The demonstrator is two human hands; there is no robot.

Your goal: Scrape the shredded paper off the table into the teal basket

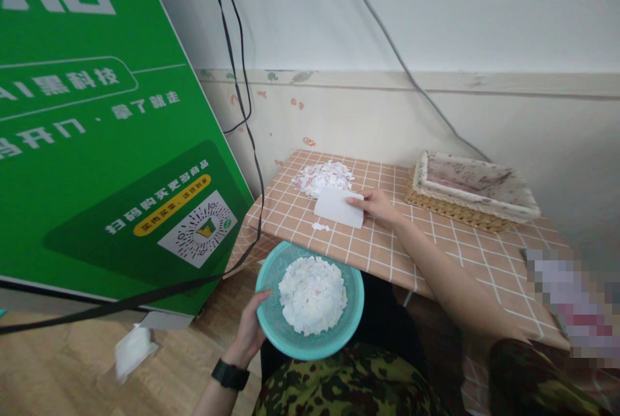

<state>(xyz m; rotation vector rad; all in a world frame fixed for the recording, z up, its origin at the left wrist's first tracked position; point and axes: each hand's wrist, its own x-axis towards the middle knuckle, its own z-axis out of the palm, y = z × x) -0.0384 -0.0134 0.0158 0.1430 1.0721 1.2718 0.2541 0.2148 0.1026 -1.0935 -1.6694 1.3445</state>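
My left hand grips the rim of a round turquoise plastic basket, holding it below the table's front edge. Inside the basket lies a heap of small white paper scraps. On the table, my right hand pinches a flat white card by its right edge, thumb on top. The card stands slanted just in front of a pile of paper scraps, some tinted pink, and covers part of it. A few loose scraps lie nearer the table edge.
A cloth-lined wicker basket sits at the table's back right. The table has a brown checked cover. Left stands a large green sign, with a black cable hanging before it. A white bag lies on the floor.
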